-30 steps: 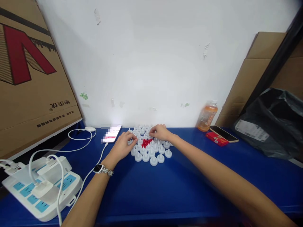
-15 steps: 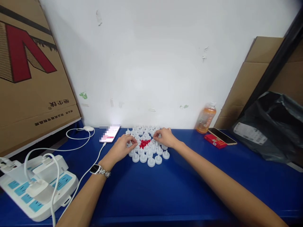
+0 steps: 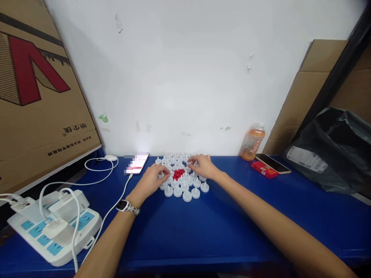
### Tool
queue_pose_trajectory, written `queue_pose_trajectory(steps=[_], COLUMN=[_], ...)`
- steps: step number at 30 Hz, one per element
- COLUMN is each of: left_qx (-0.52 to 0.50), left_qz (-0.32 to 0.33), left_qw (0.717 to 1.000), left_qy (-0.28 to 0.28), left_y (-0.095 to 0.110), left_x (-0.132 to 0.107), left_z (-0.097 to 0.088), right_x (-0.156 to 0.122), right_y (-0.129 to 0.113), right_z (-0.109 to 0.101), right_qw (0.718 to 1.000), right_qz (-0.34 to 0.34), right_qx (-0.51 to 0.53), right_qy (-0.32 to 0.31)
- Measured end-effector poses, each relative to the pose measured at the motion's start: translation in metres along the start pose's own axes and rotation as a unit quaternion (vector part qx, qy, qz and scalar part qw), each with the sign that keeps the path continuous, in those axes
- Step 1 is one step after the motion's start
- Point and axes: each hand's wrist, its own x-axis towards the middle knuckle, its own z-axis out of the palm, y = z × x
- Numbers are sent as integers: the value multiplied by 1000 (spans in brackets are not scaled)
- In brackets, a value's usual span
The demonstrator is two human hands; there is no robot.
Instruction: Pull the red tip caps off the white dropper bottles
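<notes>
Several small white tealight-shaped pieces (image 3: 182, 187) stand packed together on the blue table (image 3: 203, 227), ringed around a little heap of red bits (image 3: 179, 173). My left hand (image 3: 152, 179), with a watch on its wrist, rests at the cluster's left edge, fingers curled and pinched on a white piece. My right hand (image 3: 203, 166) lies on the cluster's far right side, fingers bent down onto the white pieces. What the right fingertips hold is too small to make out.
A lit phone (image 3: 136, 162) with a white cable lies left of the cluster. A white power strip (image 3: 55, 227) sits at the near left under a leaning cardboard box (image 3: 37, 96). At the right stand an orange drink bottle (image 3: 253, 142), a red packet (image 3: 265, 170), a dark phone (image 3: 272, 163) and a black bag (image 3: 333, 150).
My right hand has slid from the cluster's back middle to its right side. My left hand stays at the left edge. The view has shifted slightly.
</notes>
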Motion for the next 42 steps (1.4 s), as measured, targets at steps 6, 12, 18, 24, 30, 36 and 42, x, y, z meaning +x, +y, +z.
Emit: queue_pose_trajectory(steps=[6, 12, 18, 24, 30, 36, 42], left_qx=[4, 13, 21, 21, -11, -41, -37], left_qz=[30, 65, 74, 55, 22, 18, 7], left_qw=[997, 998, 996, 998, 1000, 998, 998], left_qy=[65, 0, -37, -13, -16, -32, -43], left_y=[14, 25, 25, 26, 16, 16, 15], left_x=[-4, -11, -10, -12, -14, -16, -15], left_z=[-7, 3, 10, 2, -9, -13, -11], right_x=[-45, -70, -77, -73, -67, -38, -24], right_y=[-10, -28, -27, -22, -29, -43, -43], right_z=[-7, -11, -10, -8, -9, -2, 9], right_qw=[997, 997, 994, 995, 996, 996, 994], right_qz=[-23, -68, -101, -99, -79, -88, -93], right_qx=[33, 39, 29, -18, -27, -30, -44], right_qy=[64, 26, -16, -6, 39, 7, -35])
